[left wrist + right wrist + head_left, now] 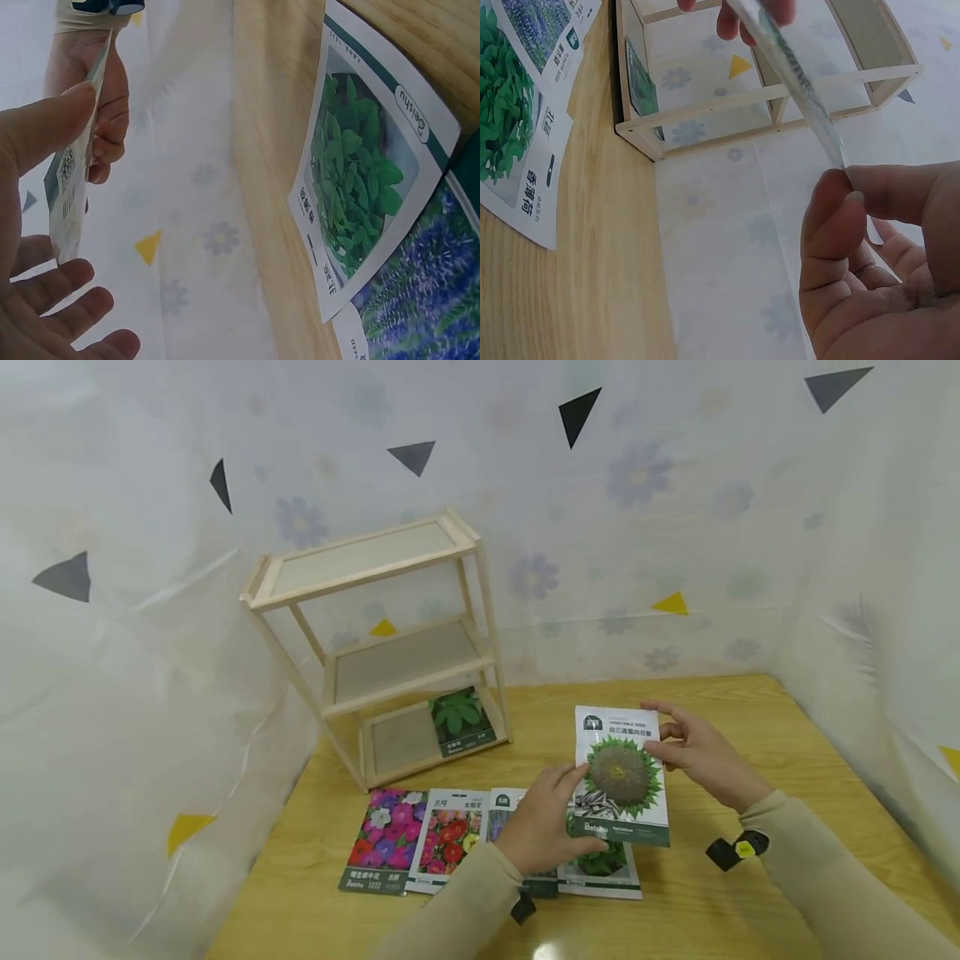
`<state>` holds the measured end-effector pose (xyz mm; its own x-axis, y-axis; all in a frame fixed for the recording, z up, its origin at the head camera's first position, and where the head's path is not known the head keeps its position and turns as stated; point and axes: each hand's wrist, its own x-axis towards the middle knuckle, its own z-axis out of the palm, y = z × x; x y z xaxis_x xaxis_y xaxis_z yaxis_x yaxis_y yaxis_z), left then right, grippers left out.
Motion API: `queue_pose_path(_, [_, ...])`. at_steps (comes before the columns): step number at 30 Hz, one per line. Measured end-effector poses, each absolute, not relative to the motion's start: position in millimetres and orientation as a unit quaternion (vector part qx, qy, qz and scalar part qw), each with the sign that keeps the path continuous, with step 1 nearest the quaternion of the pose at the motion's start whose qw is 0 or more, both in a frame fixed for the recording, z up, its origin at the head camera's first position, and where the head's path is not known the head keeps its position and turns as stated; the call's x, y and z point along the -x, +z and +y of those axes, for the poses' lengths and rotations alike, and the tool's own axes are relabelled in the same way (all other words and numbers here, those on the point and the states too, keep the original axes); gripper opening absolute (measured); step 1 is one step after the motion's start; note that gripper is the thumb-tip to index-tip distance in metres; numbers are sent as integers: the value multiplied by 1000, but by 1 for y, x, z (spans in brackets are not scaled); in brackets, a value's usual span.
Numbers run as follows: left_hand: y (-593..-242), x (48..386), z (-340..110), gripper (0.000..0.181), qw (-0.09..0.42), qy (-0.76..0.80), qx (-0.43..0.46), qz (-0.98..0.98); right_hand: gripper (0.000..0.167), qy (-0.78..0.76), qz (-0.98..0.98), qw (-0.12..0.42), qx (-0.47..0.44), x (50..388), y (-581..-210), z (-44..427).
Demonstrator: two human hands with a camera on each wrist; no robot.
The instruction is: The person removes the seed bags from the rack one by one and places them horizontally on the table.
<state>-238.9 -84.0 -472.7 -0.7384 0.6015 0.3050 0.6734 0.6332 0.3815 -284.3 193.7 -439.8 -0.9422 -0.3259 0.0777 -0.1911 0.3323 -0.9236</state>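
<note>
A white sunflower seed packet [621,777] is held up over the table, its printed front towards the head camera. My right hand [705,756] pinches its right edge between thumb and fingers; the right wrist view shows the packet [802,82] nearly edge-on in that pinch. At its lower left, my left hand [536,827] holds the packet between thumb and fingers, some of which are spread in the left wrist view. Below lies a green-leaf seed packet [356,150], partly covered in the head view. Beside it is a purple-flower seed packet [427,277], partly behind my left hand in the head view.
A three-tier wooden rack [408,681] stands at the back left. On its bottom tier lies a dark green leaf packet [459,718]. A pink-and-purple flower packet [382,839] and a red-flower packet [448,839] continue the row on the wooden table [720,893].
</note>
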Motion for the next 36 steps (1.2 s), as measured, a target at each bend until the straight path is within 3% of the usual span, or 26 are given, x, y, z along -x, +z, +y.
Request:
queue_pose_path(9, [-481, 234, -75, 92, 116, -183, 376, -901, 61, -541, 825, 83, 142, 281, -449, 205])
queue_pose_path(22, [-487, 227, -47, 81, 184, -70, 378, -904, 57, -471, 867, 73, 144, 282, -460, 221])
queue_pose_path(36, [-502, 220, -20, 65, 119, -40, 424, -897, 54, -437, 883, 107, 134, 284, -475, 236])
